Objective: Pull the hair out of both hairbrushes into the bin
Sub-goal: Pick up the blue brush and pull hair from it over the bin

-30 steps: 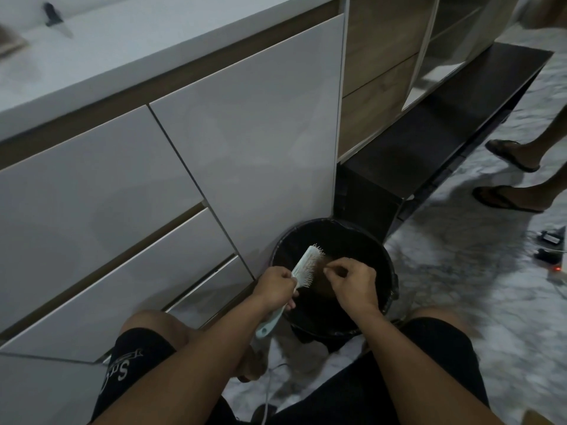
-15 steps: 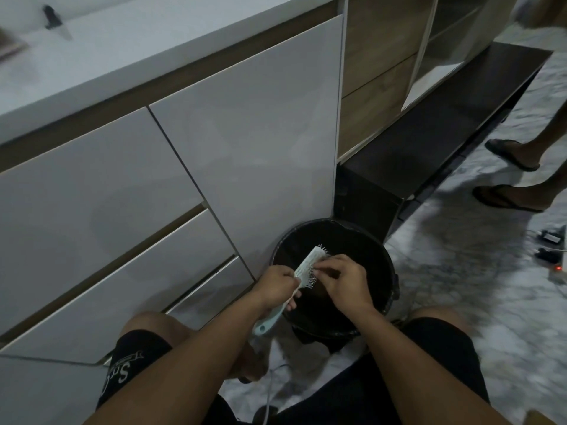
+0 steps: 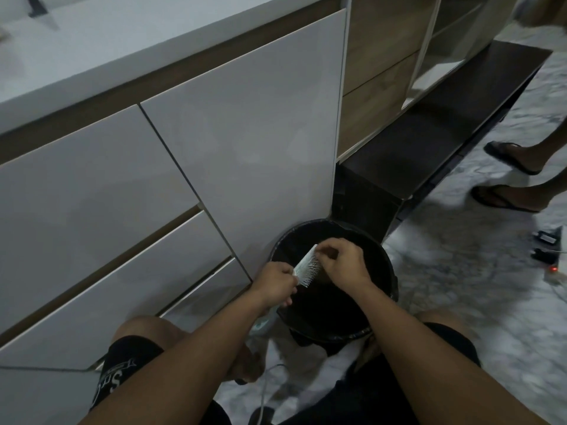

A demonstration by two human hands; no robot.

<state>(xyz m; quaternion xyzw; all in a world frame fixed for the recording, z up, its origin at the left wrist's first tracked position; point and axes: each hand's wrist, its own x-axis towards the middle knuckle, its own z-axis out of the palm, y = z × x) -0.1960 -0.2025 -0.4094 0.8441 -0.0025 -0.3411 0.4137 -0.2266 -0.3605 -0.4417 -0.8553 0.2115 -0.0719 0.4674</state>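
A pale green hairbrush with white bristles is held over the open black bin on the floor. My left hand is closed around its handle, whose end sticks out below my wrist. My right hand sits at the far tip of the brush head, fingers pinched at the bristles. Whether hair is between the fingers is too small to tell. No second hairbrush is in view.
White drawers and a cabinet door stand right behind the bin. A dark low shelf runs to the right. Another person's feet in sandals stand on the marble floor, near cables and a small device. A white cable lies between my knees.
My right hand went from hovering over the bin back to the brush head and now pinches at its far tip. The brush has tilted a little in my left hand.
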